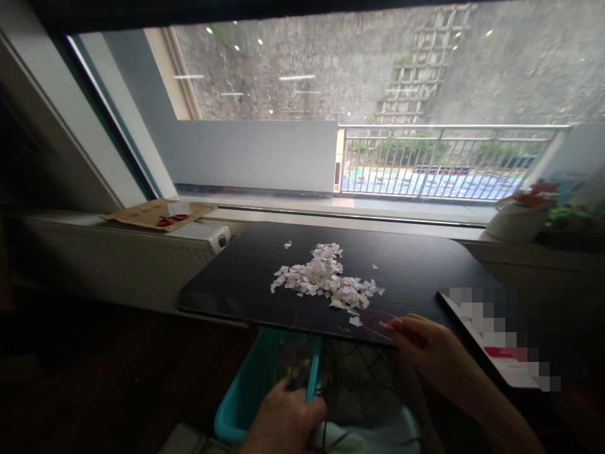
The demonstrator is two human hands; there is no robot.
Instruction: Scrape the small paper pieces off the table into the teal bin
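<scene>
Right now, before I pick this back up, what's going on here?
A person's right hand holds a thin, see-through pinkish piece at the near edge of a dark table. The left hand is on the rim of a teal bin just below that edge. A loose pile of small paper scraps lies on the table, beyond the pinkish piece, with a few strays around it.

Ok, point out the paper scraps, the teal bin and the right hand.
Paper scraps (322,275): head view, middle of the pile.
Teal bin (314,370): head view, right rim.
Right hand (424,338): head view, back of hand.
</scene>
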